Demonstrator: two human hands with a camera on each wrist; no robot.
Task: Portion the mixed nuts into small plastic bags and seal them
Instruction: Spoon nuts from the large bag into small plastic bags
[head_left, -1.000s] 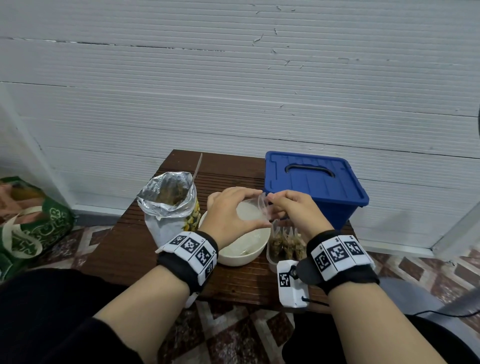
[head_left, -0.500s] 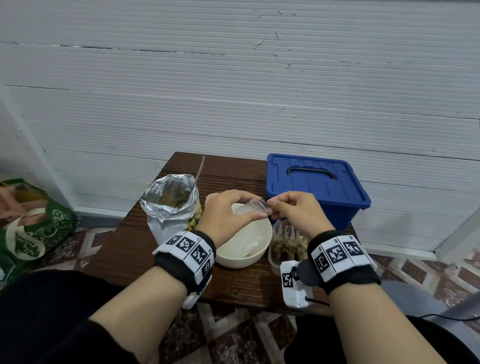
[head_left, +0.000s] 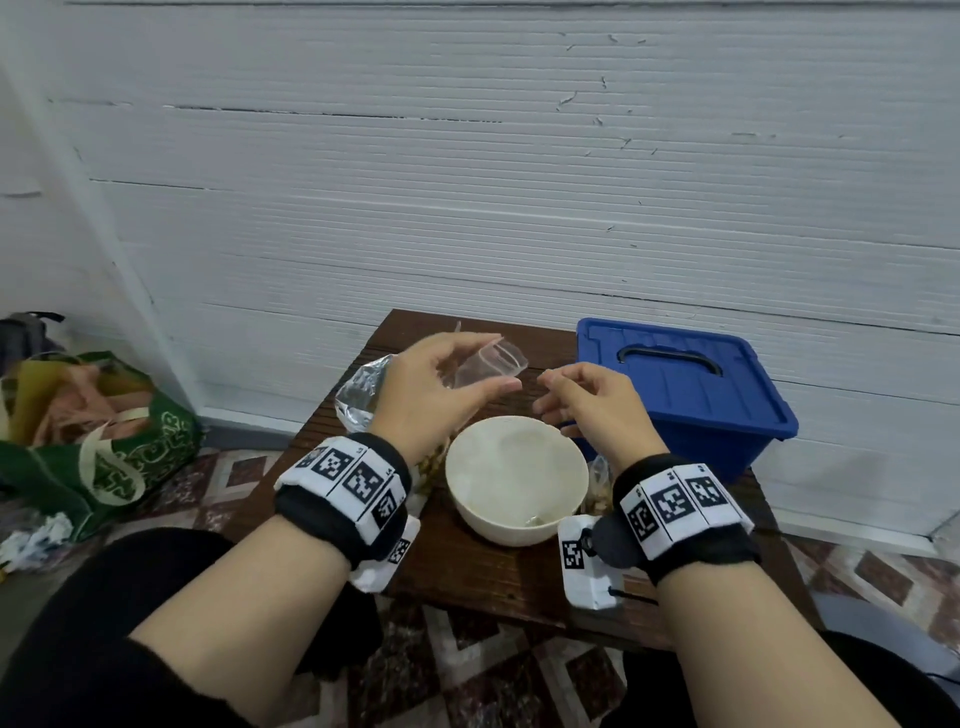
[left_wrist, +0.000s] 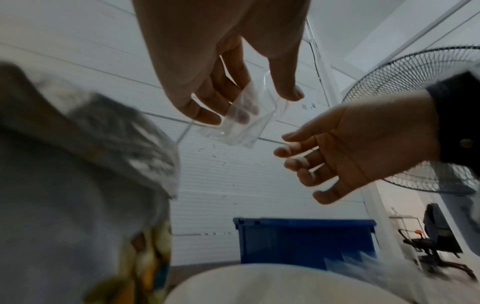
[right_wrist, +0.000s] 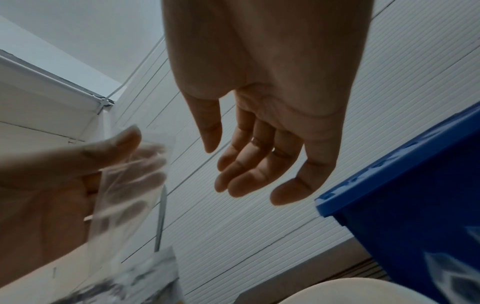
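My left hand (head_left: 441, 384) holds a small empty clear plastic bag (head_left: 488, 364) above the table, thumb on one side and fingers on the other, its mouth spread open. The same bag (left_wrist: 246, 121) shows from below between those fingers, and again in the right wrist view (right_wrist: 130, 176). My right hand (head_left: 582, 395) hovers just right of it, fingers relaxed and empty (right_wrist: 259, 160). A foil bag of mixed nuts (head_left: 361, 395) stands behind my left hand, mostly hidden. Below both hands sits a white bowl (head_left: 517, 478). Filled small bags (head_left: 597, 483) lie right of the bowl.
A blue lidded box (head_left: 685, 384) stands at the table's back right. The small brown table (head_left: 467, 566) ends close to my knees. A green shopping bag (head_left: 98, 447) sits on the tiled floor at left. A floor fan (left_wrist: 420, 86) stands off to the right.
Both hands rose from over the bowl. My right hand let go of the bag's mouth and drew slightly right; the left hand keeps the bag and has lifted it.
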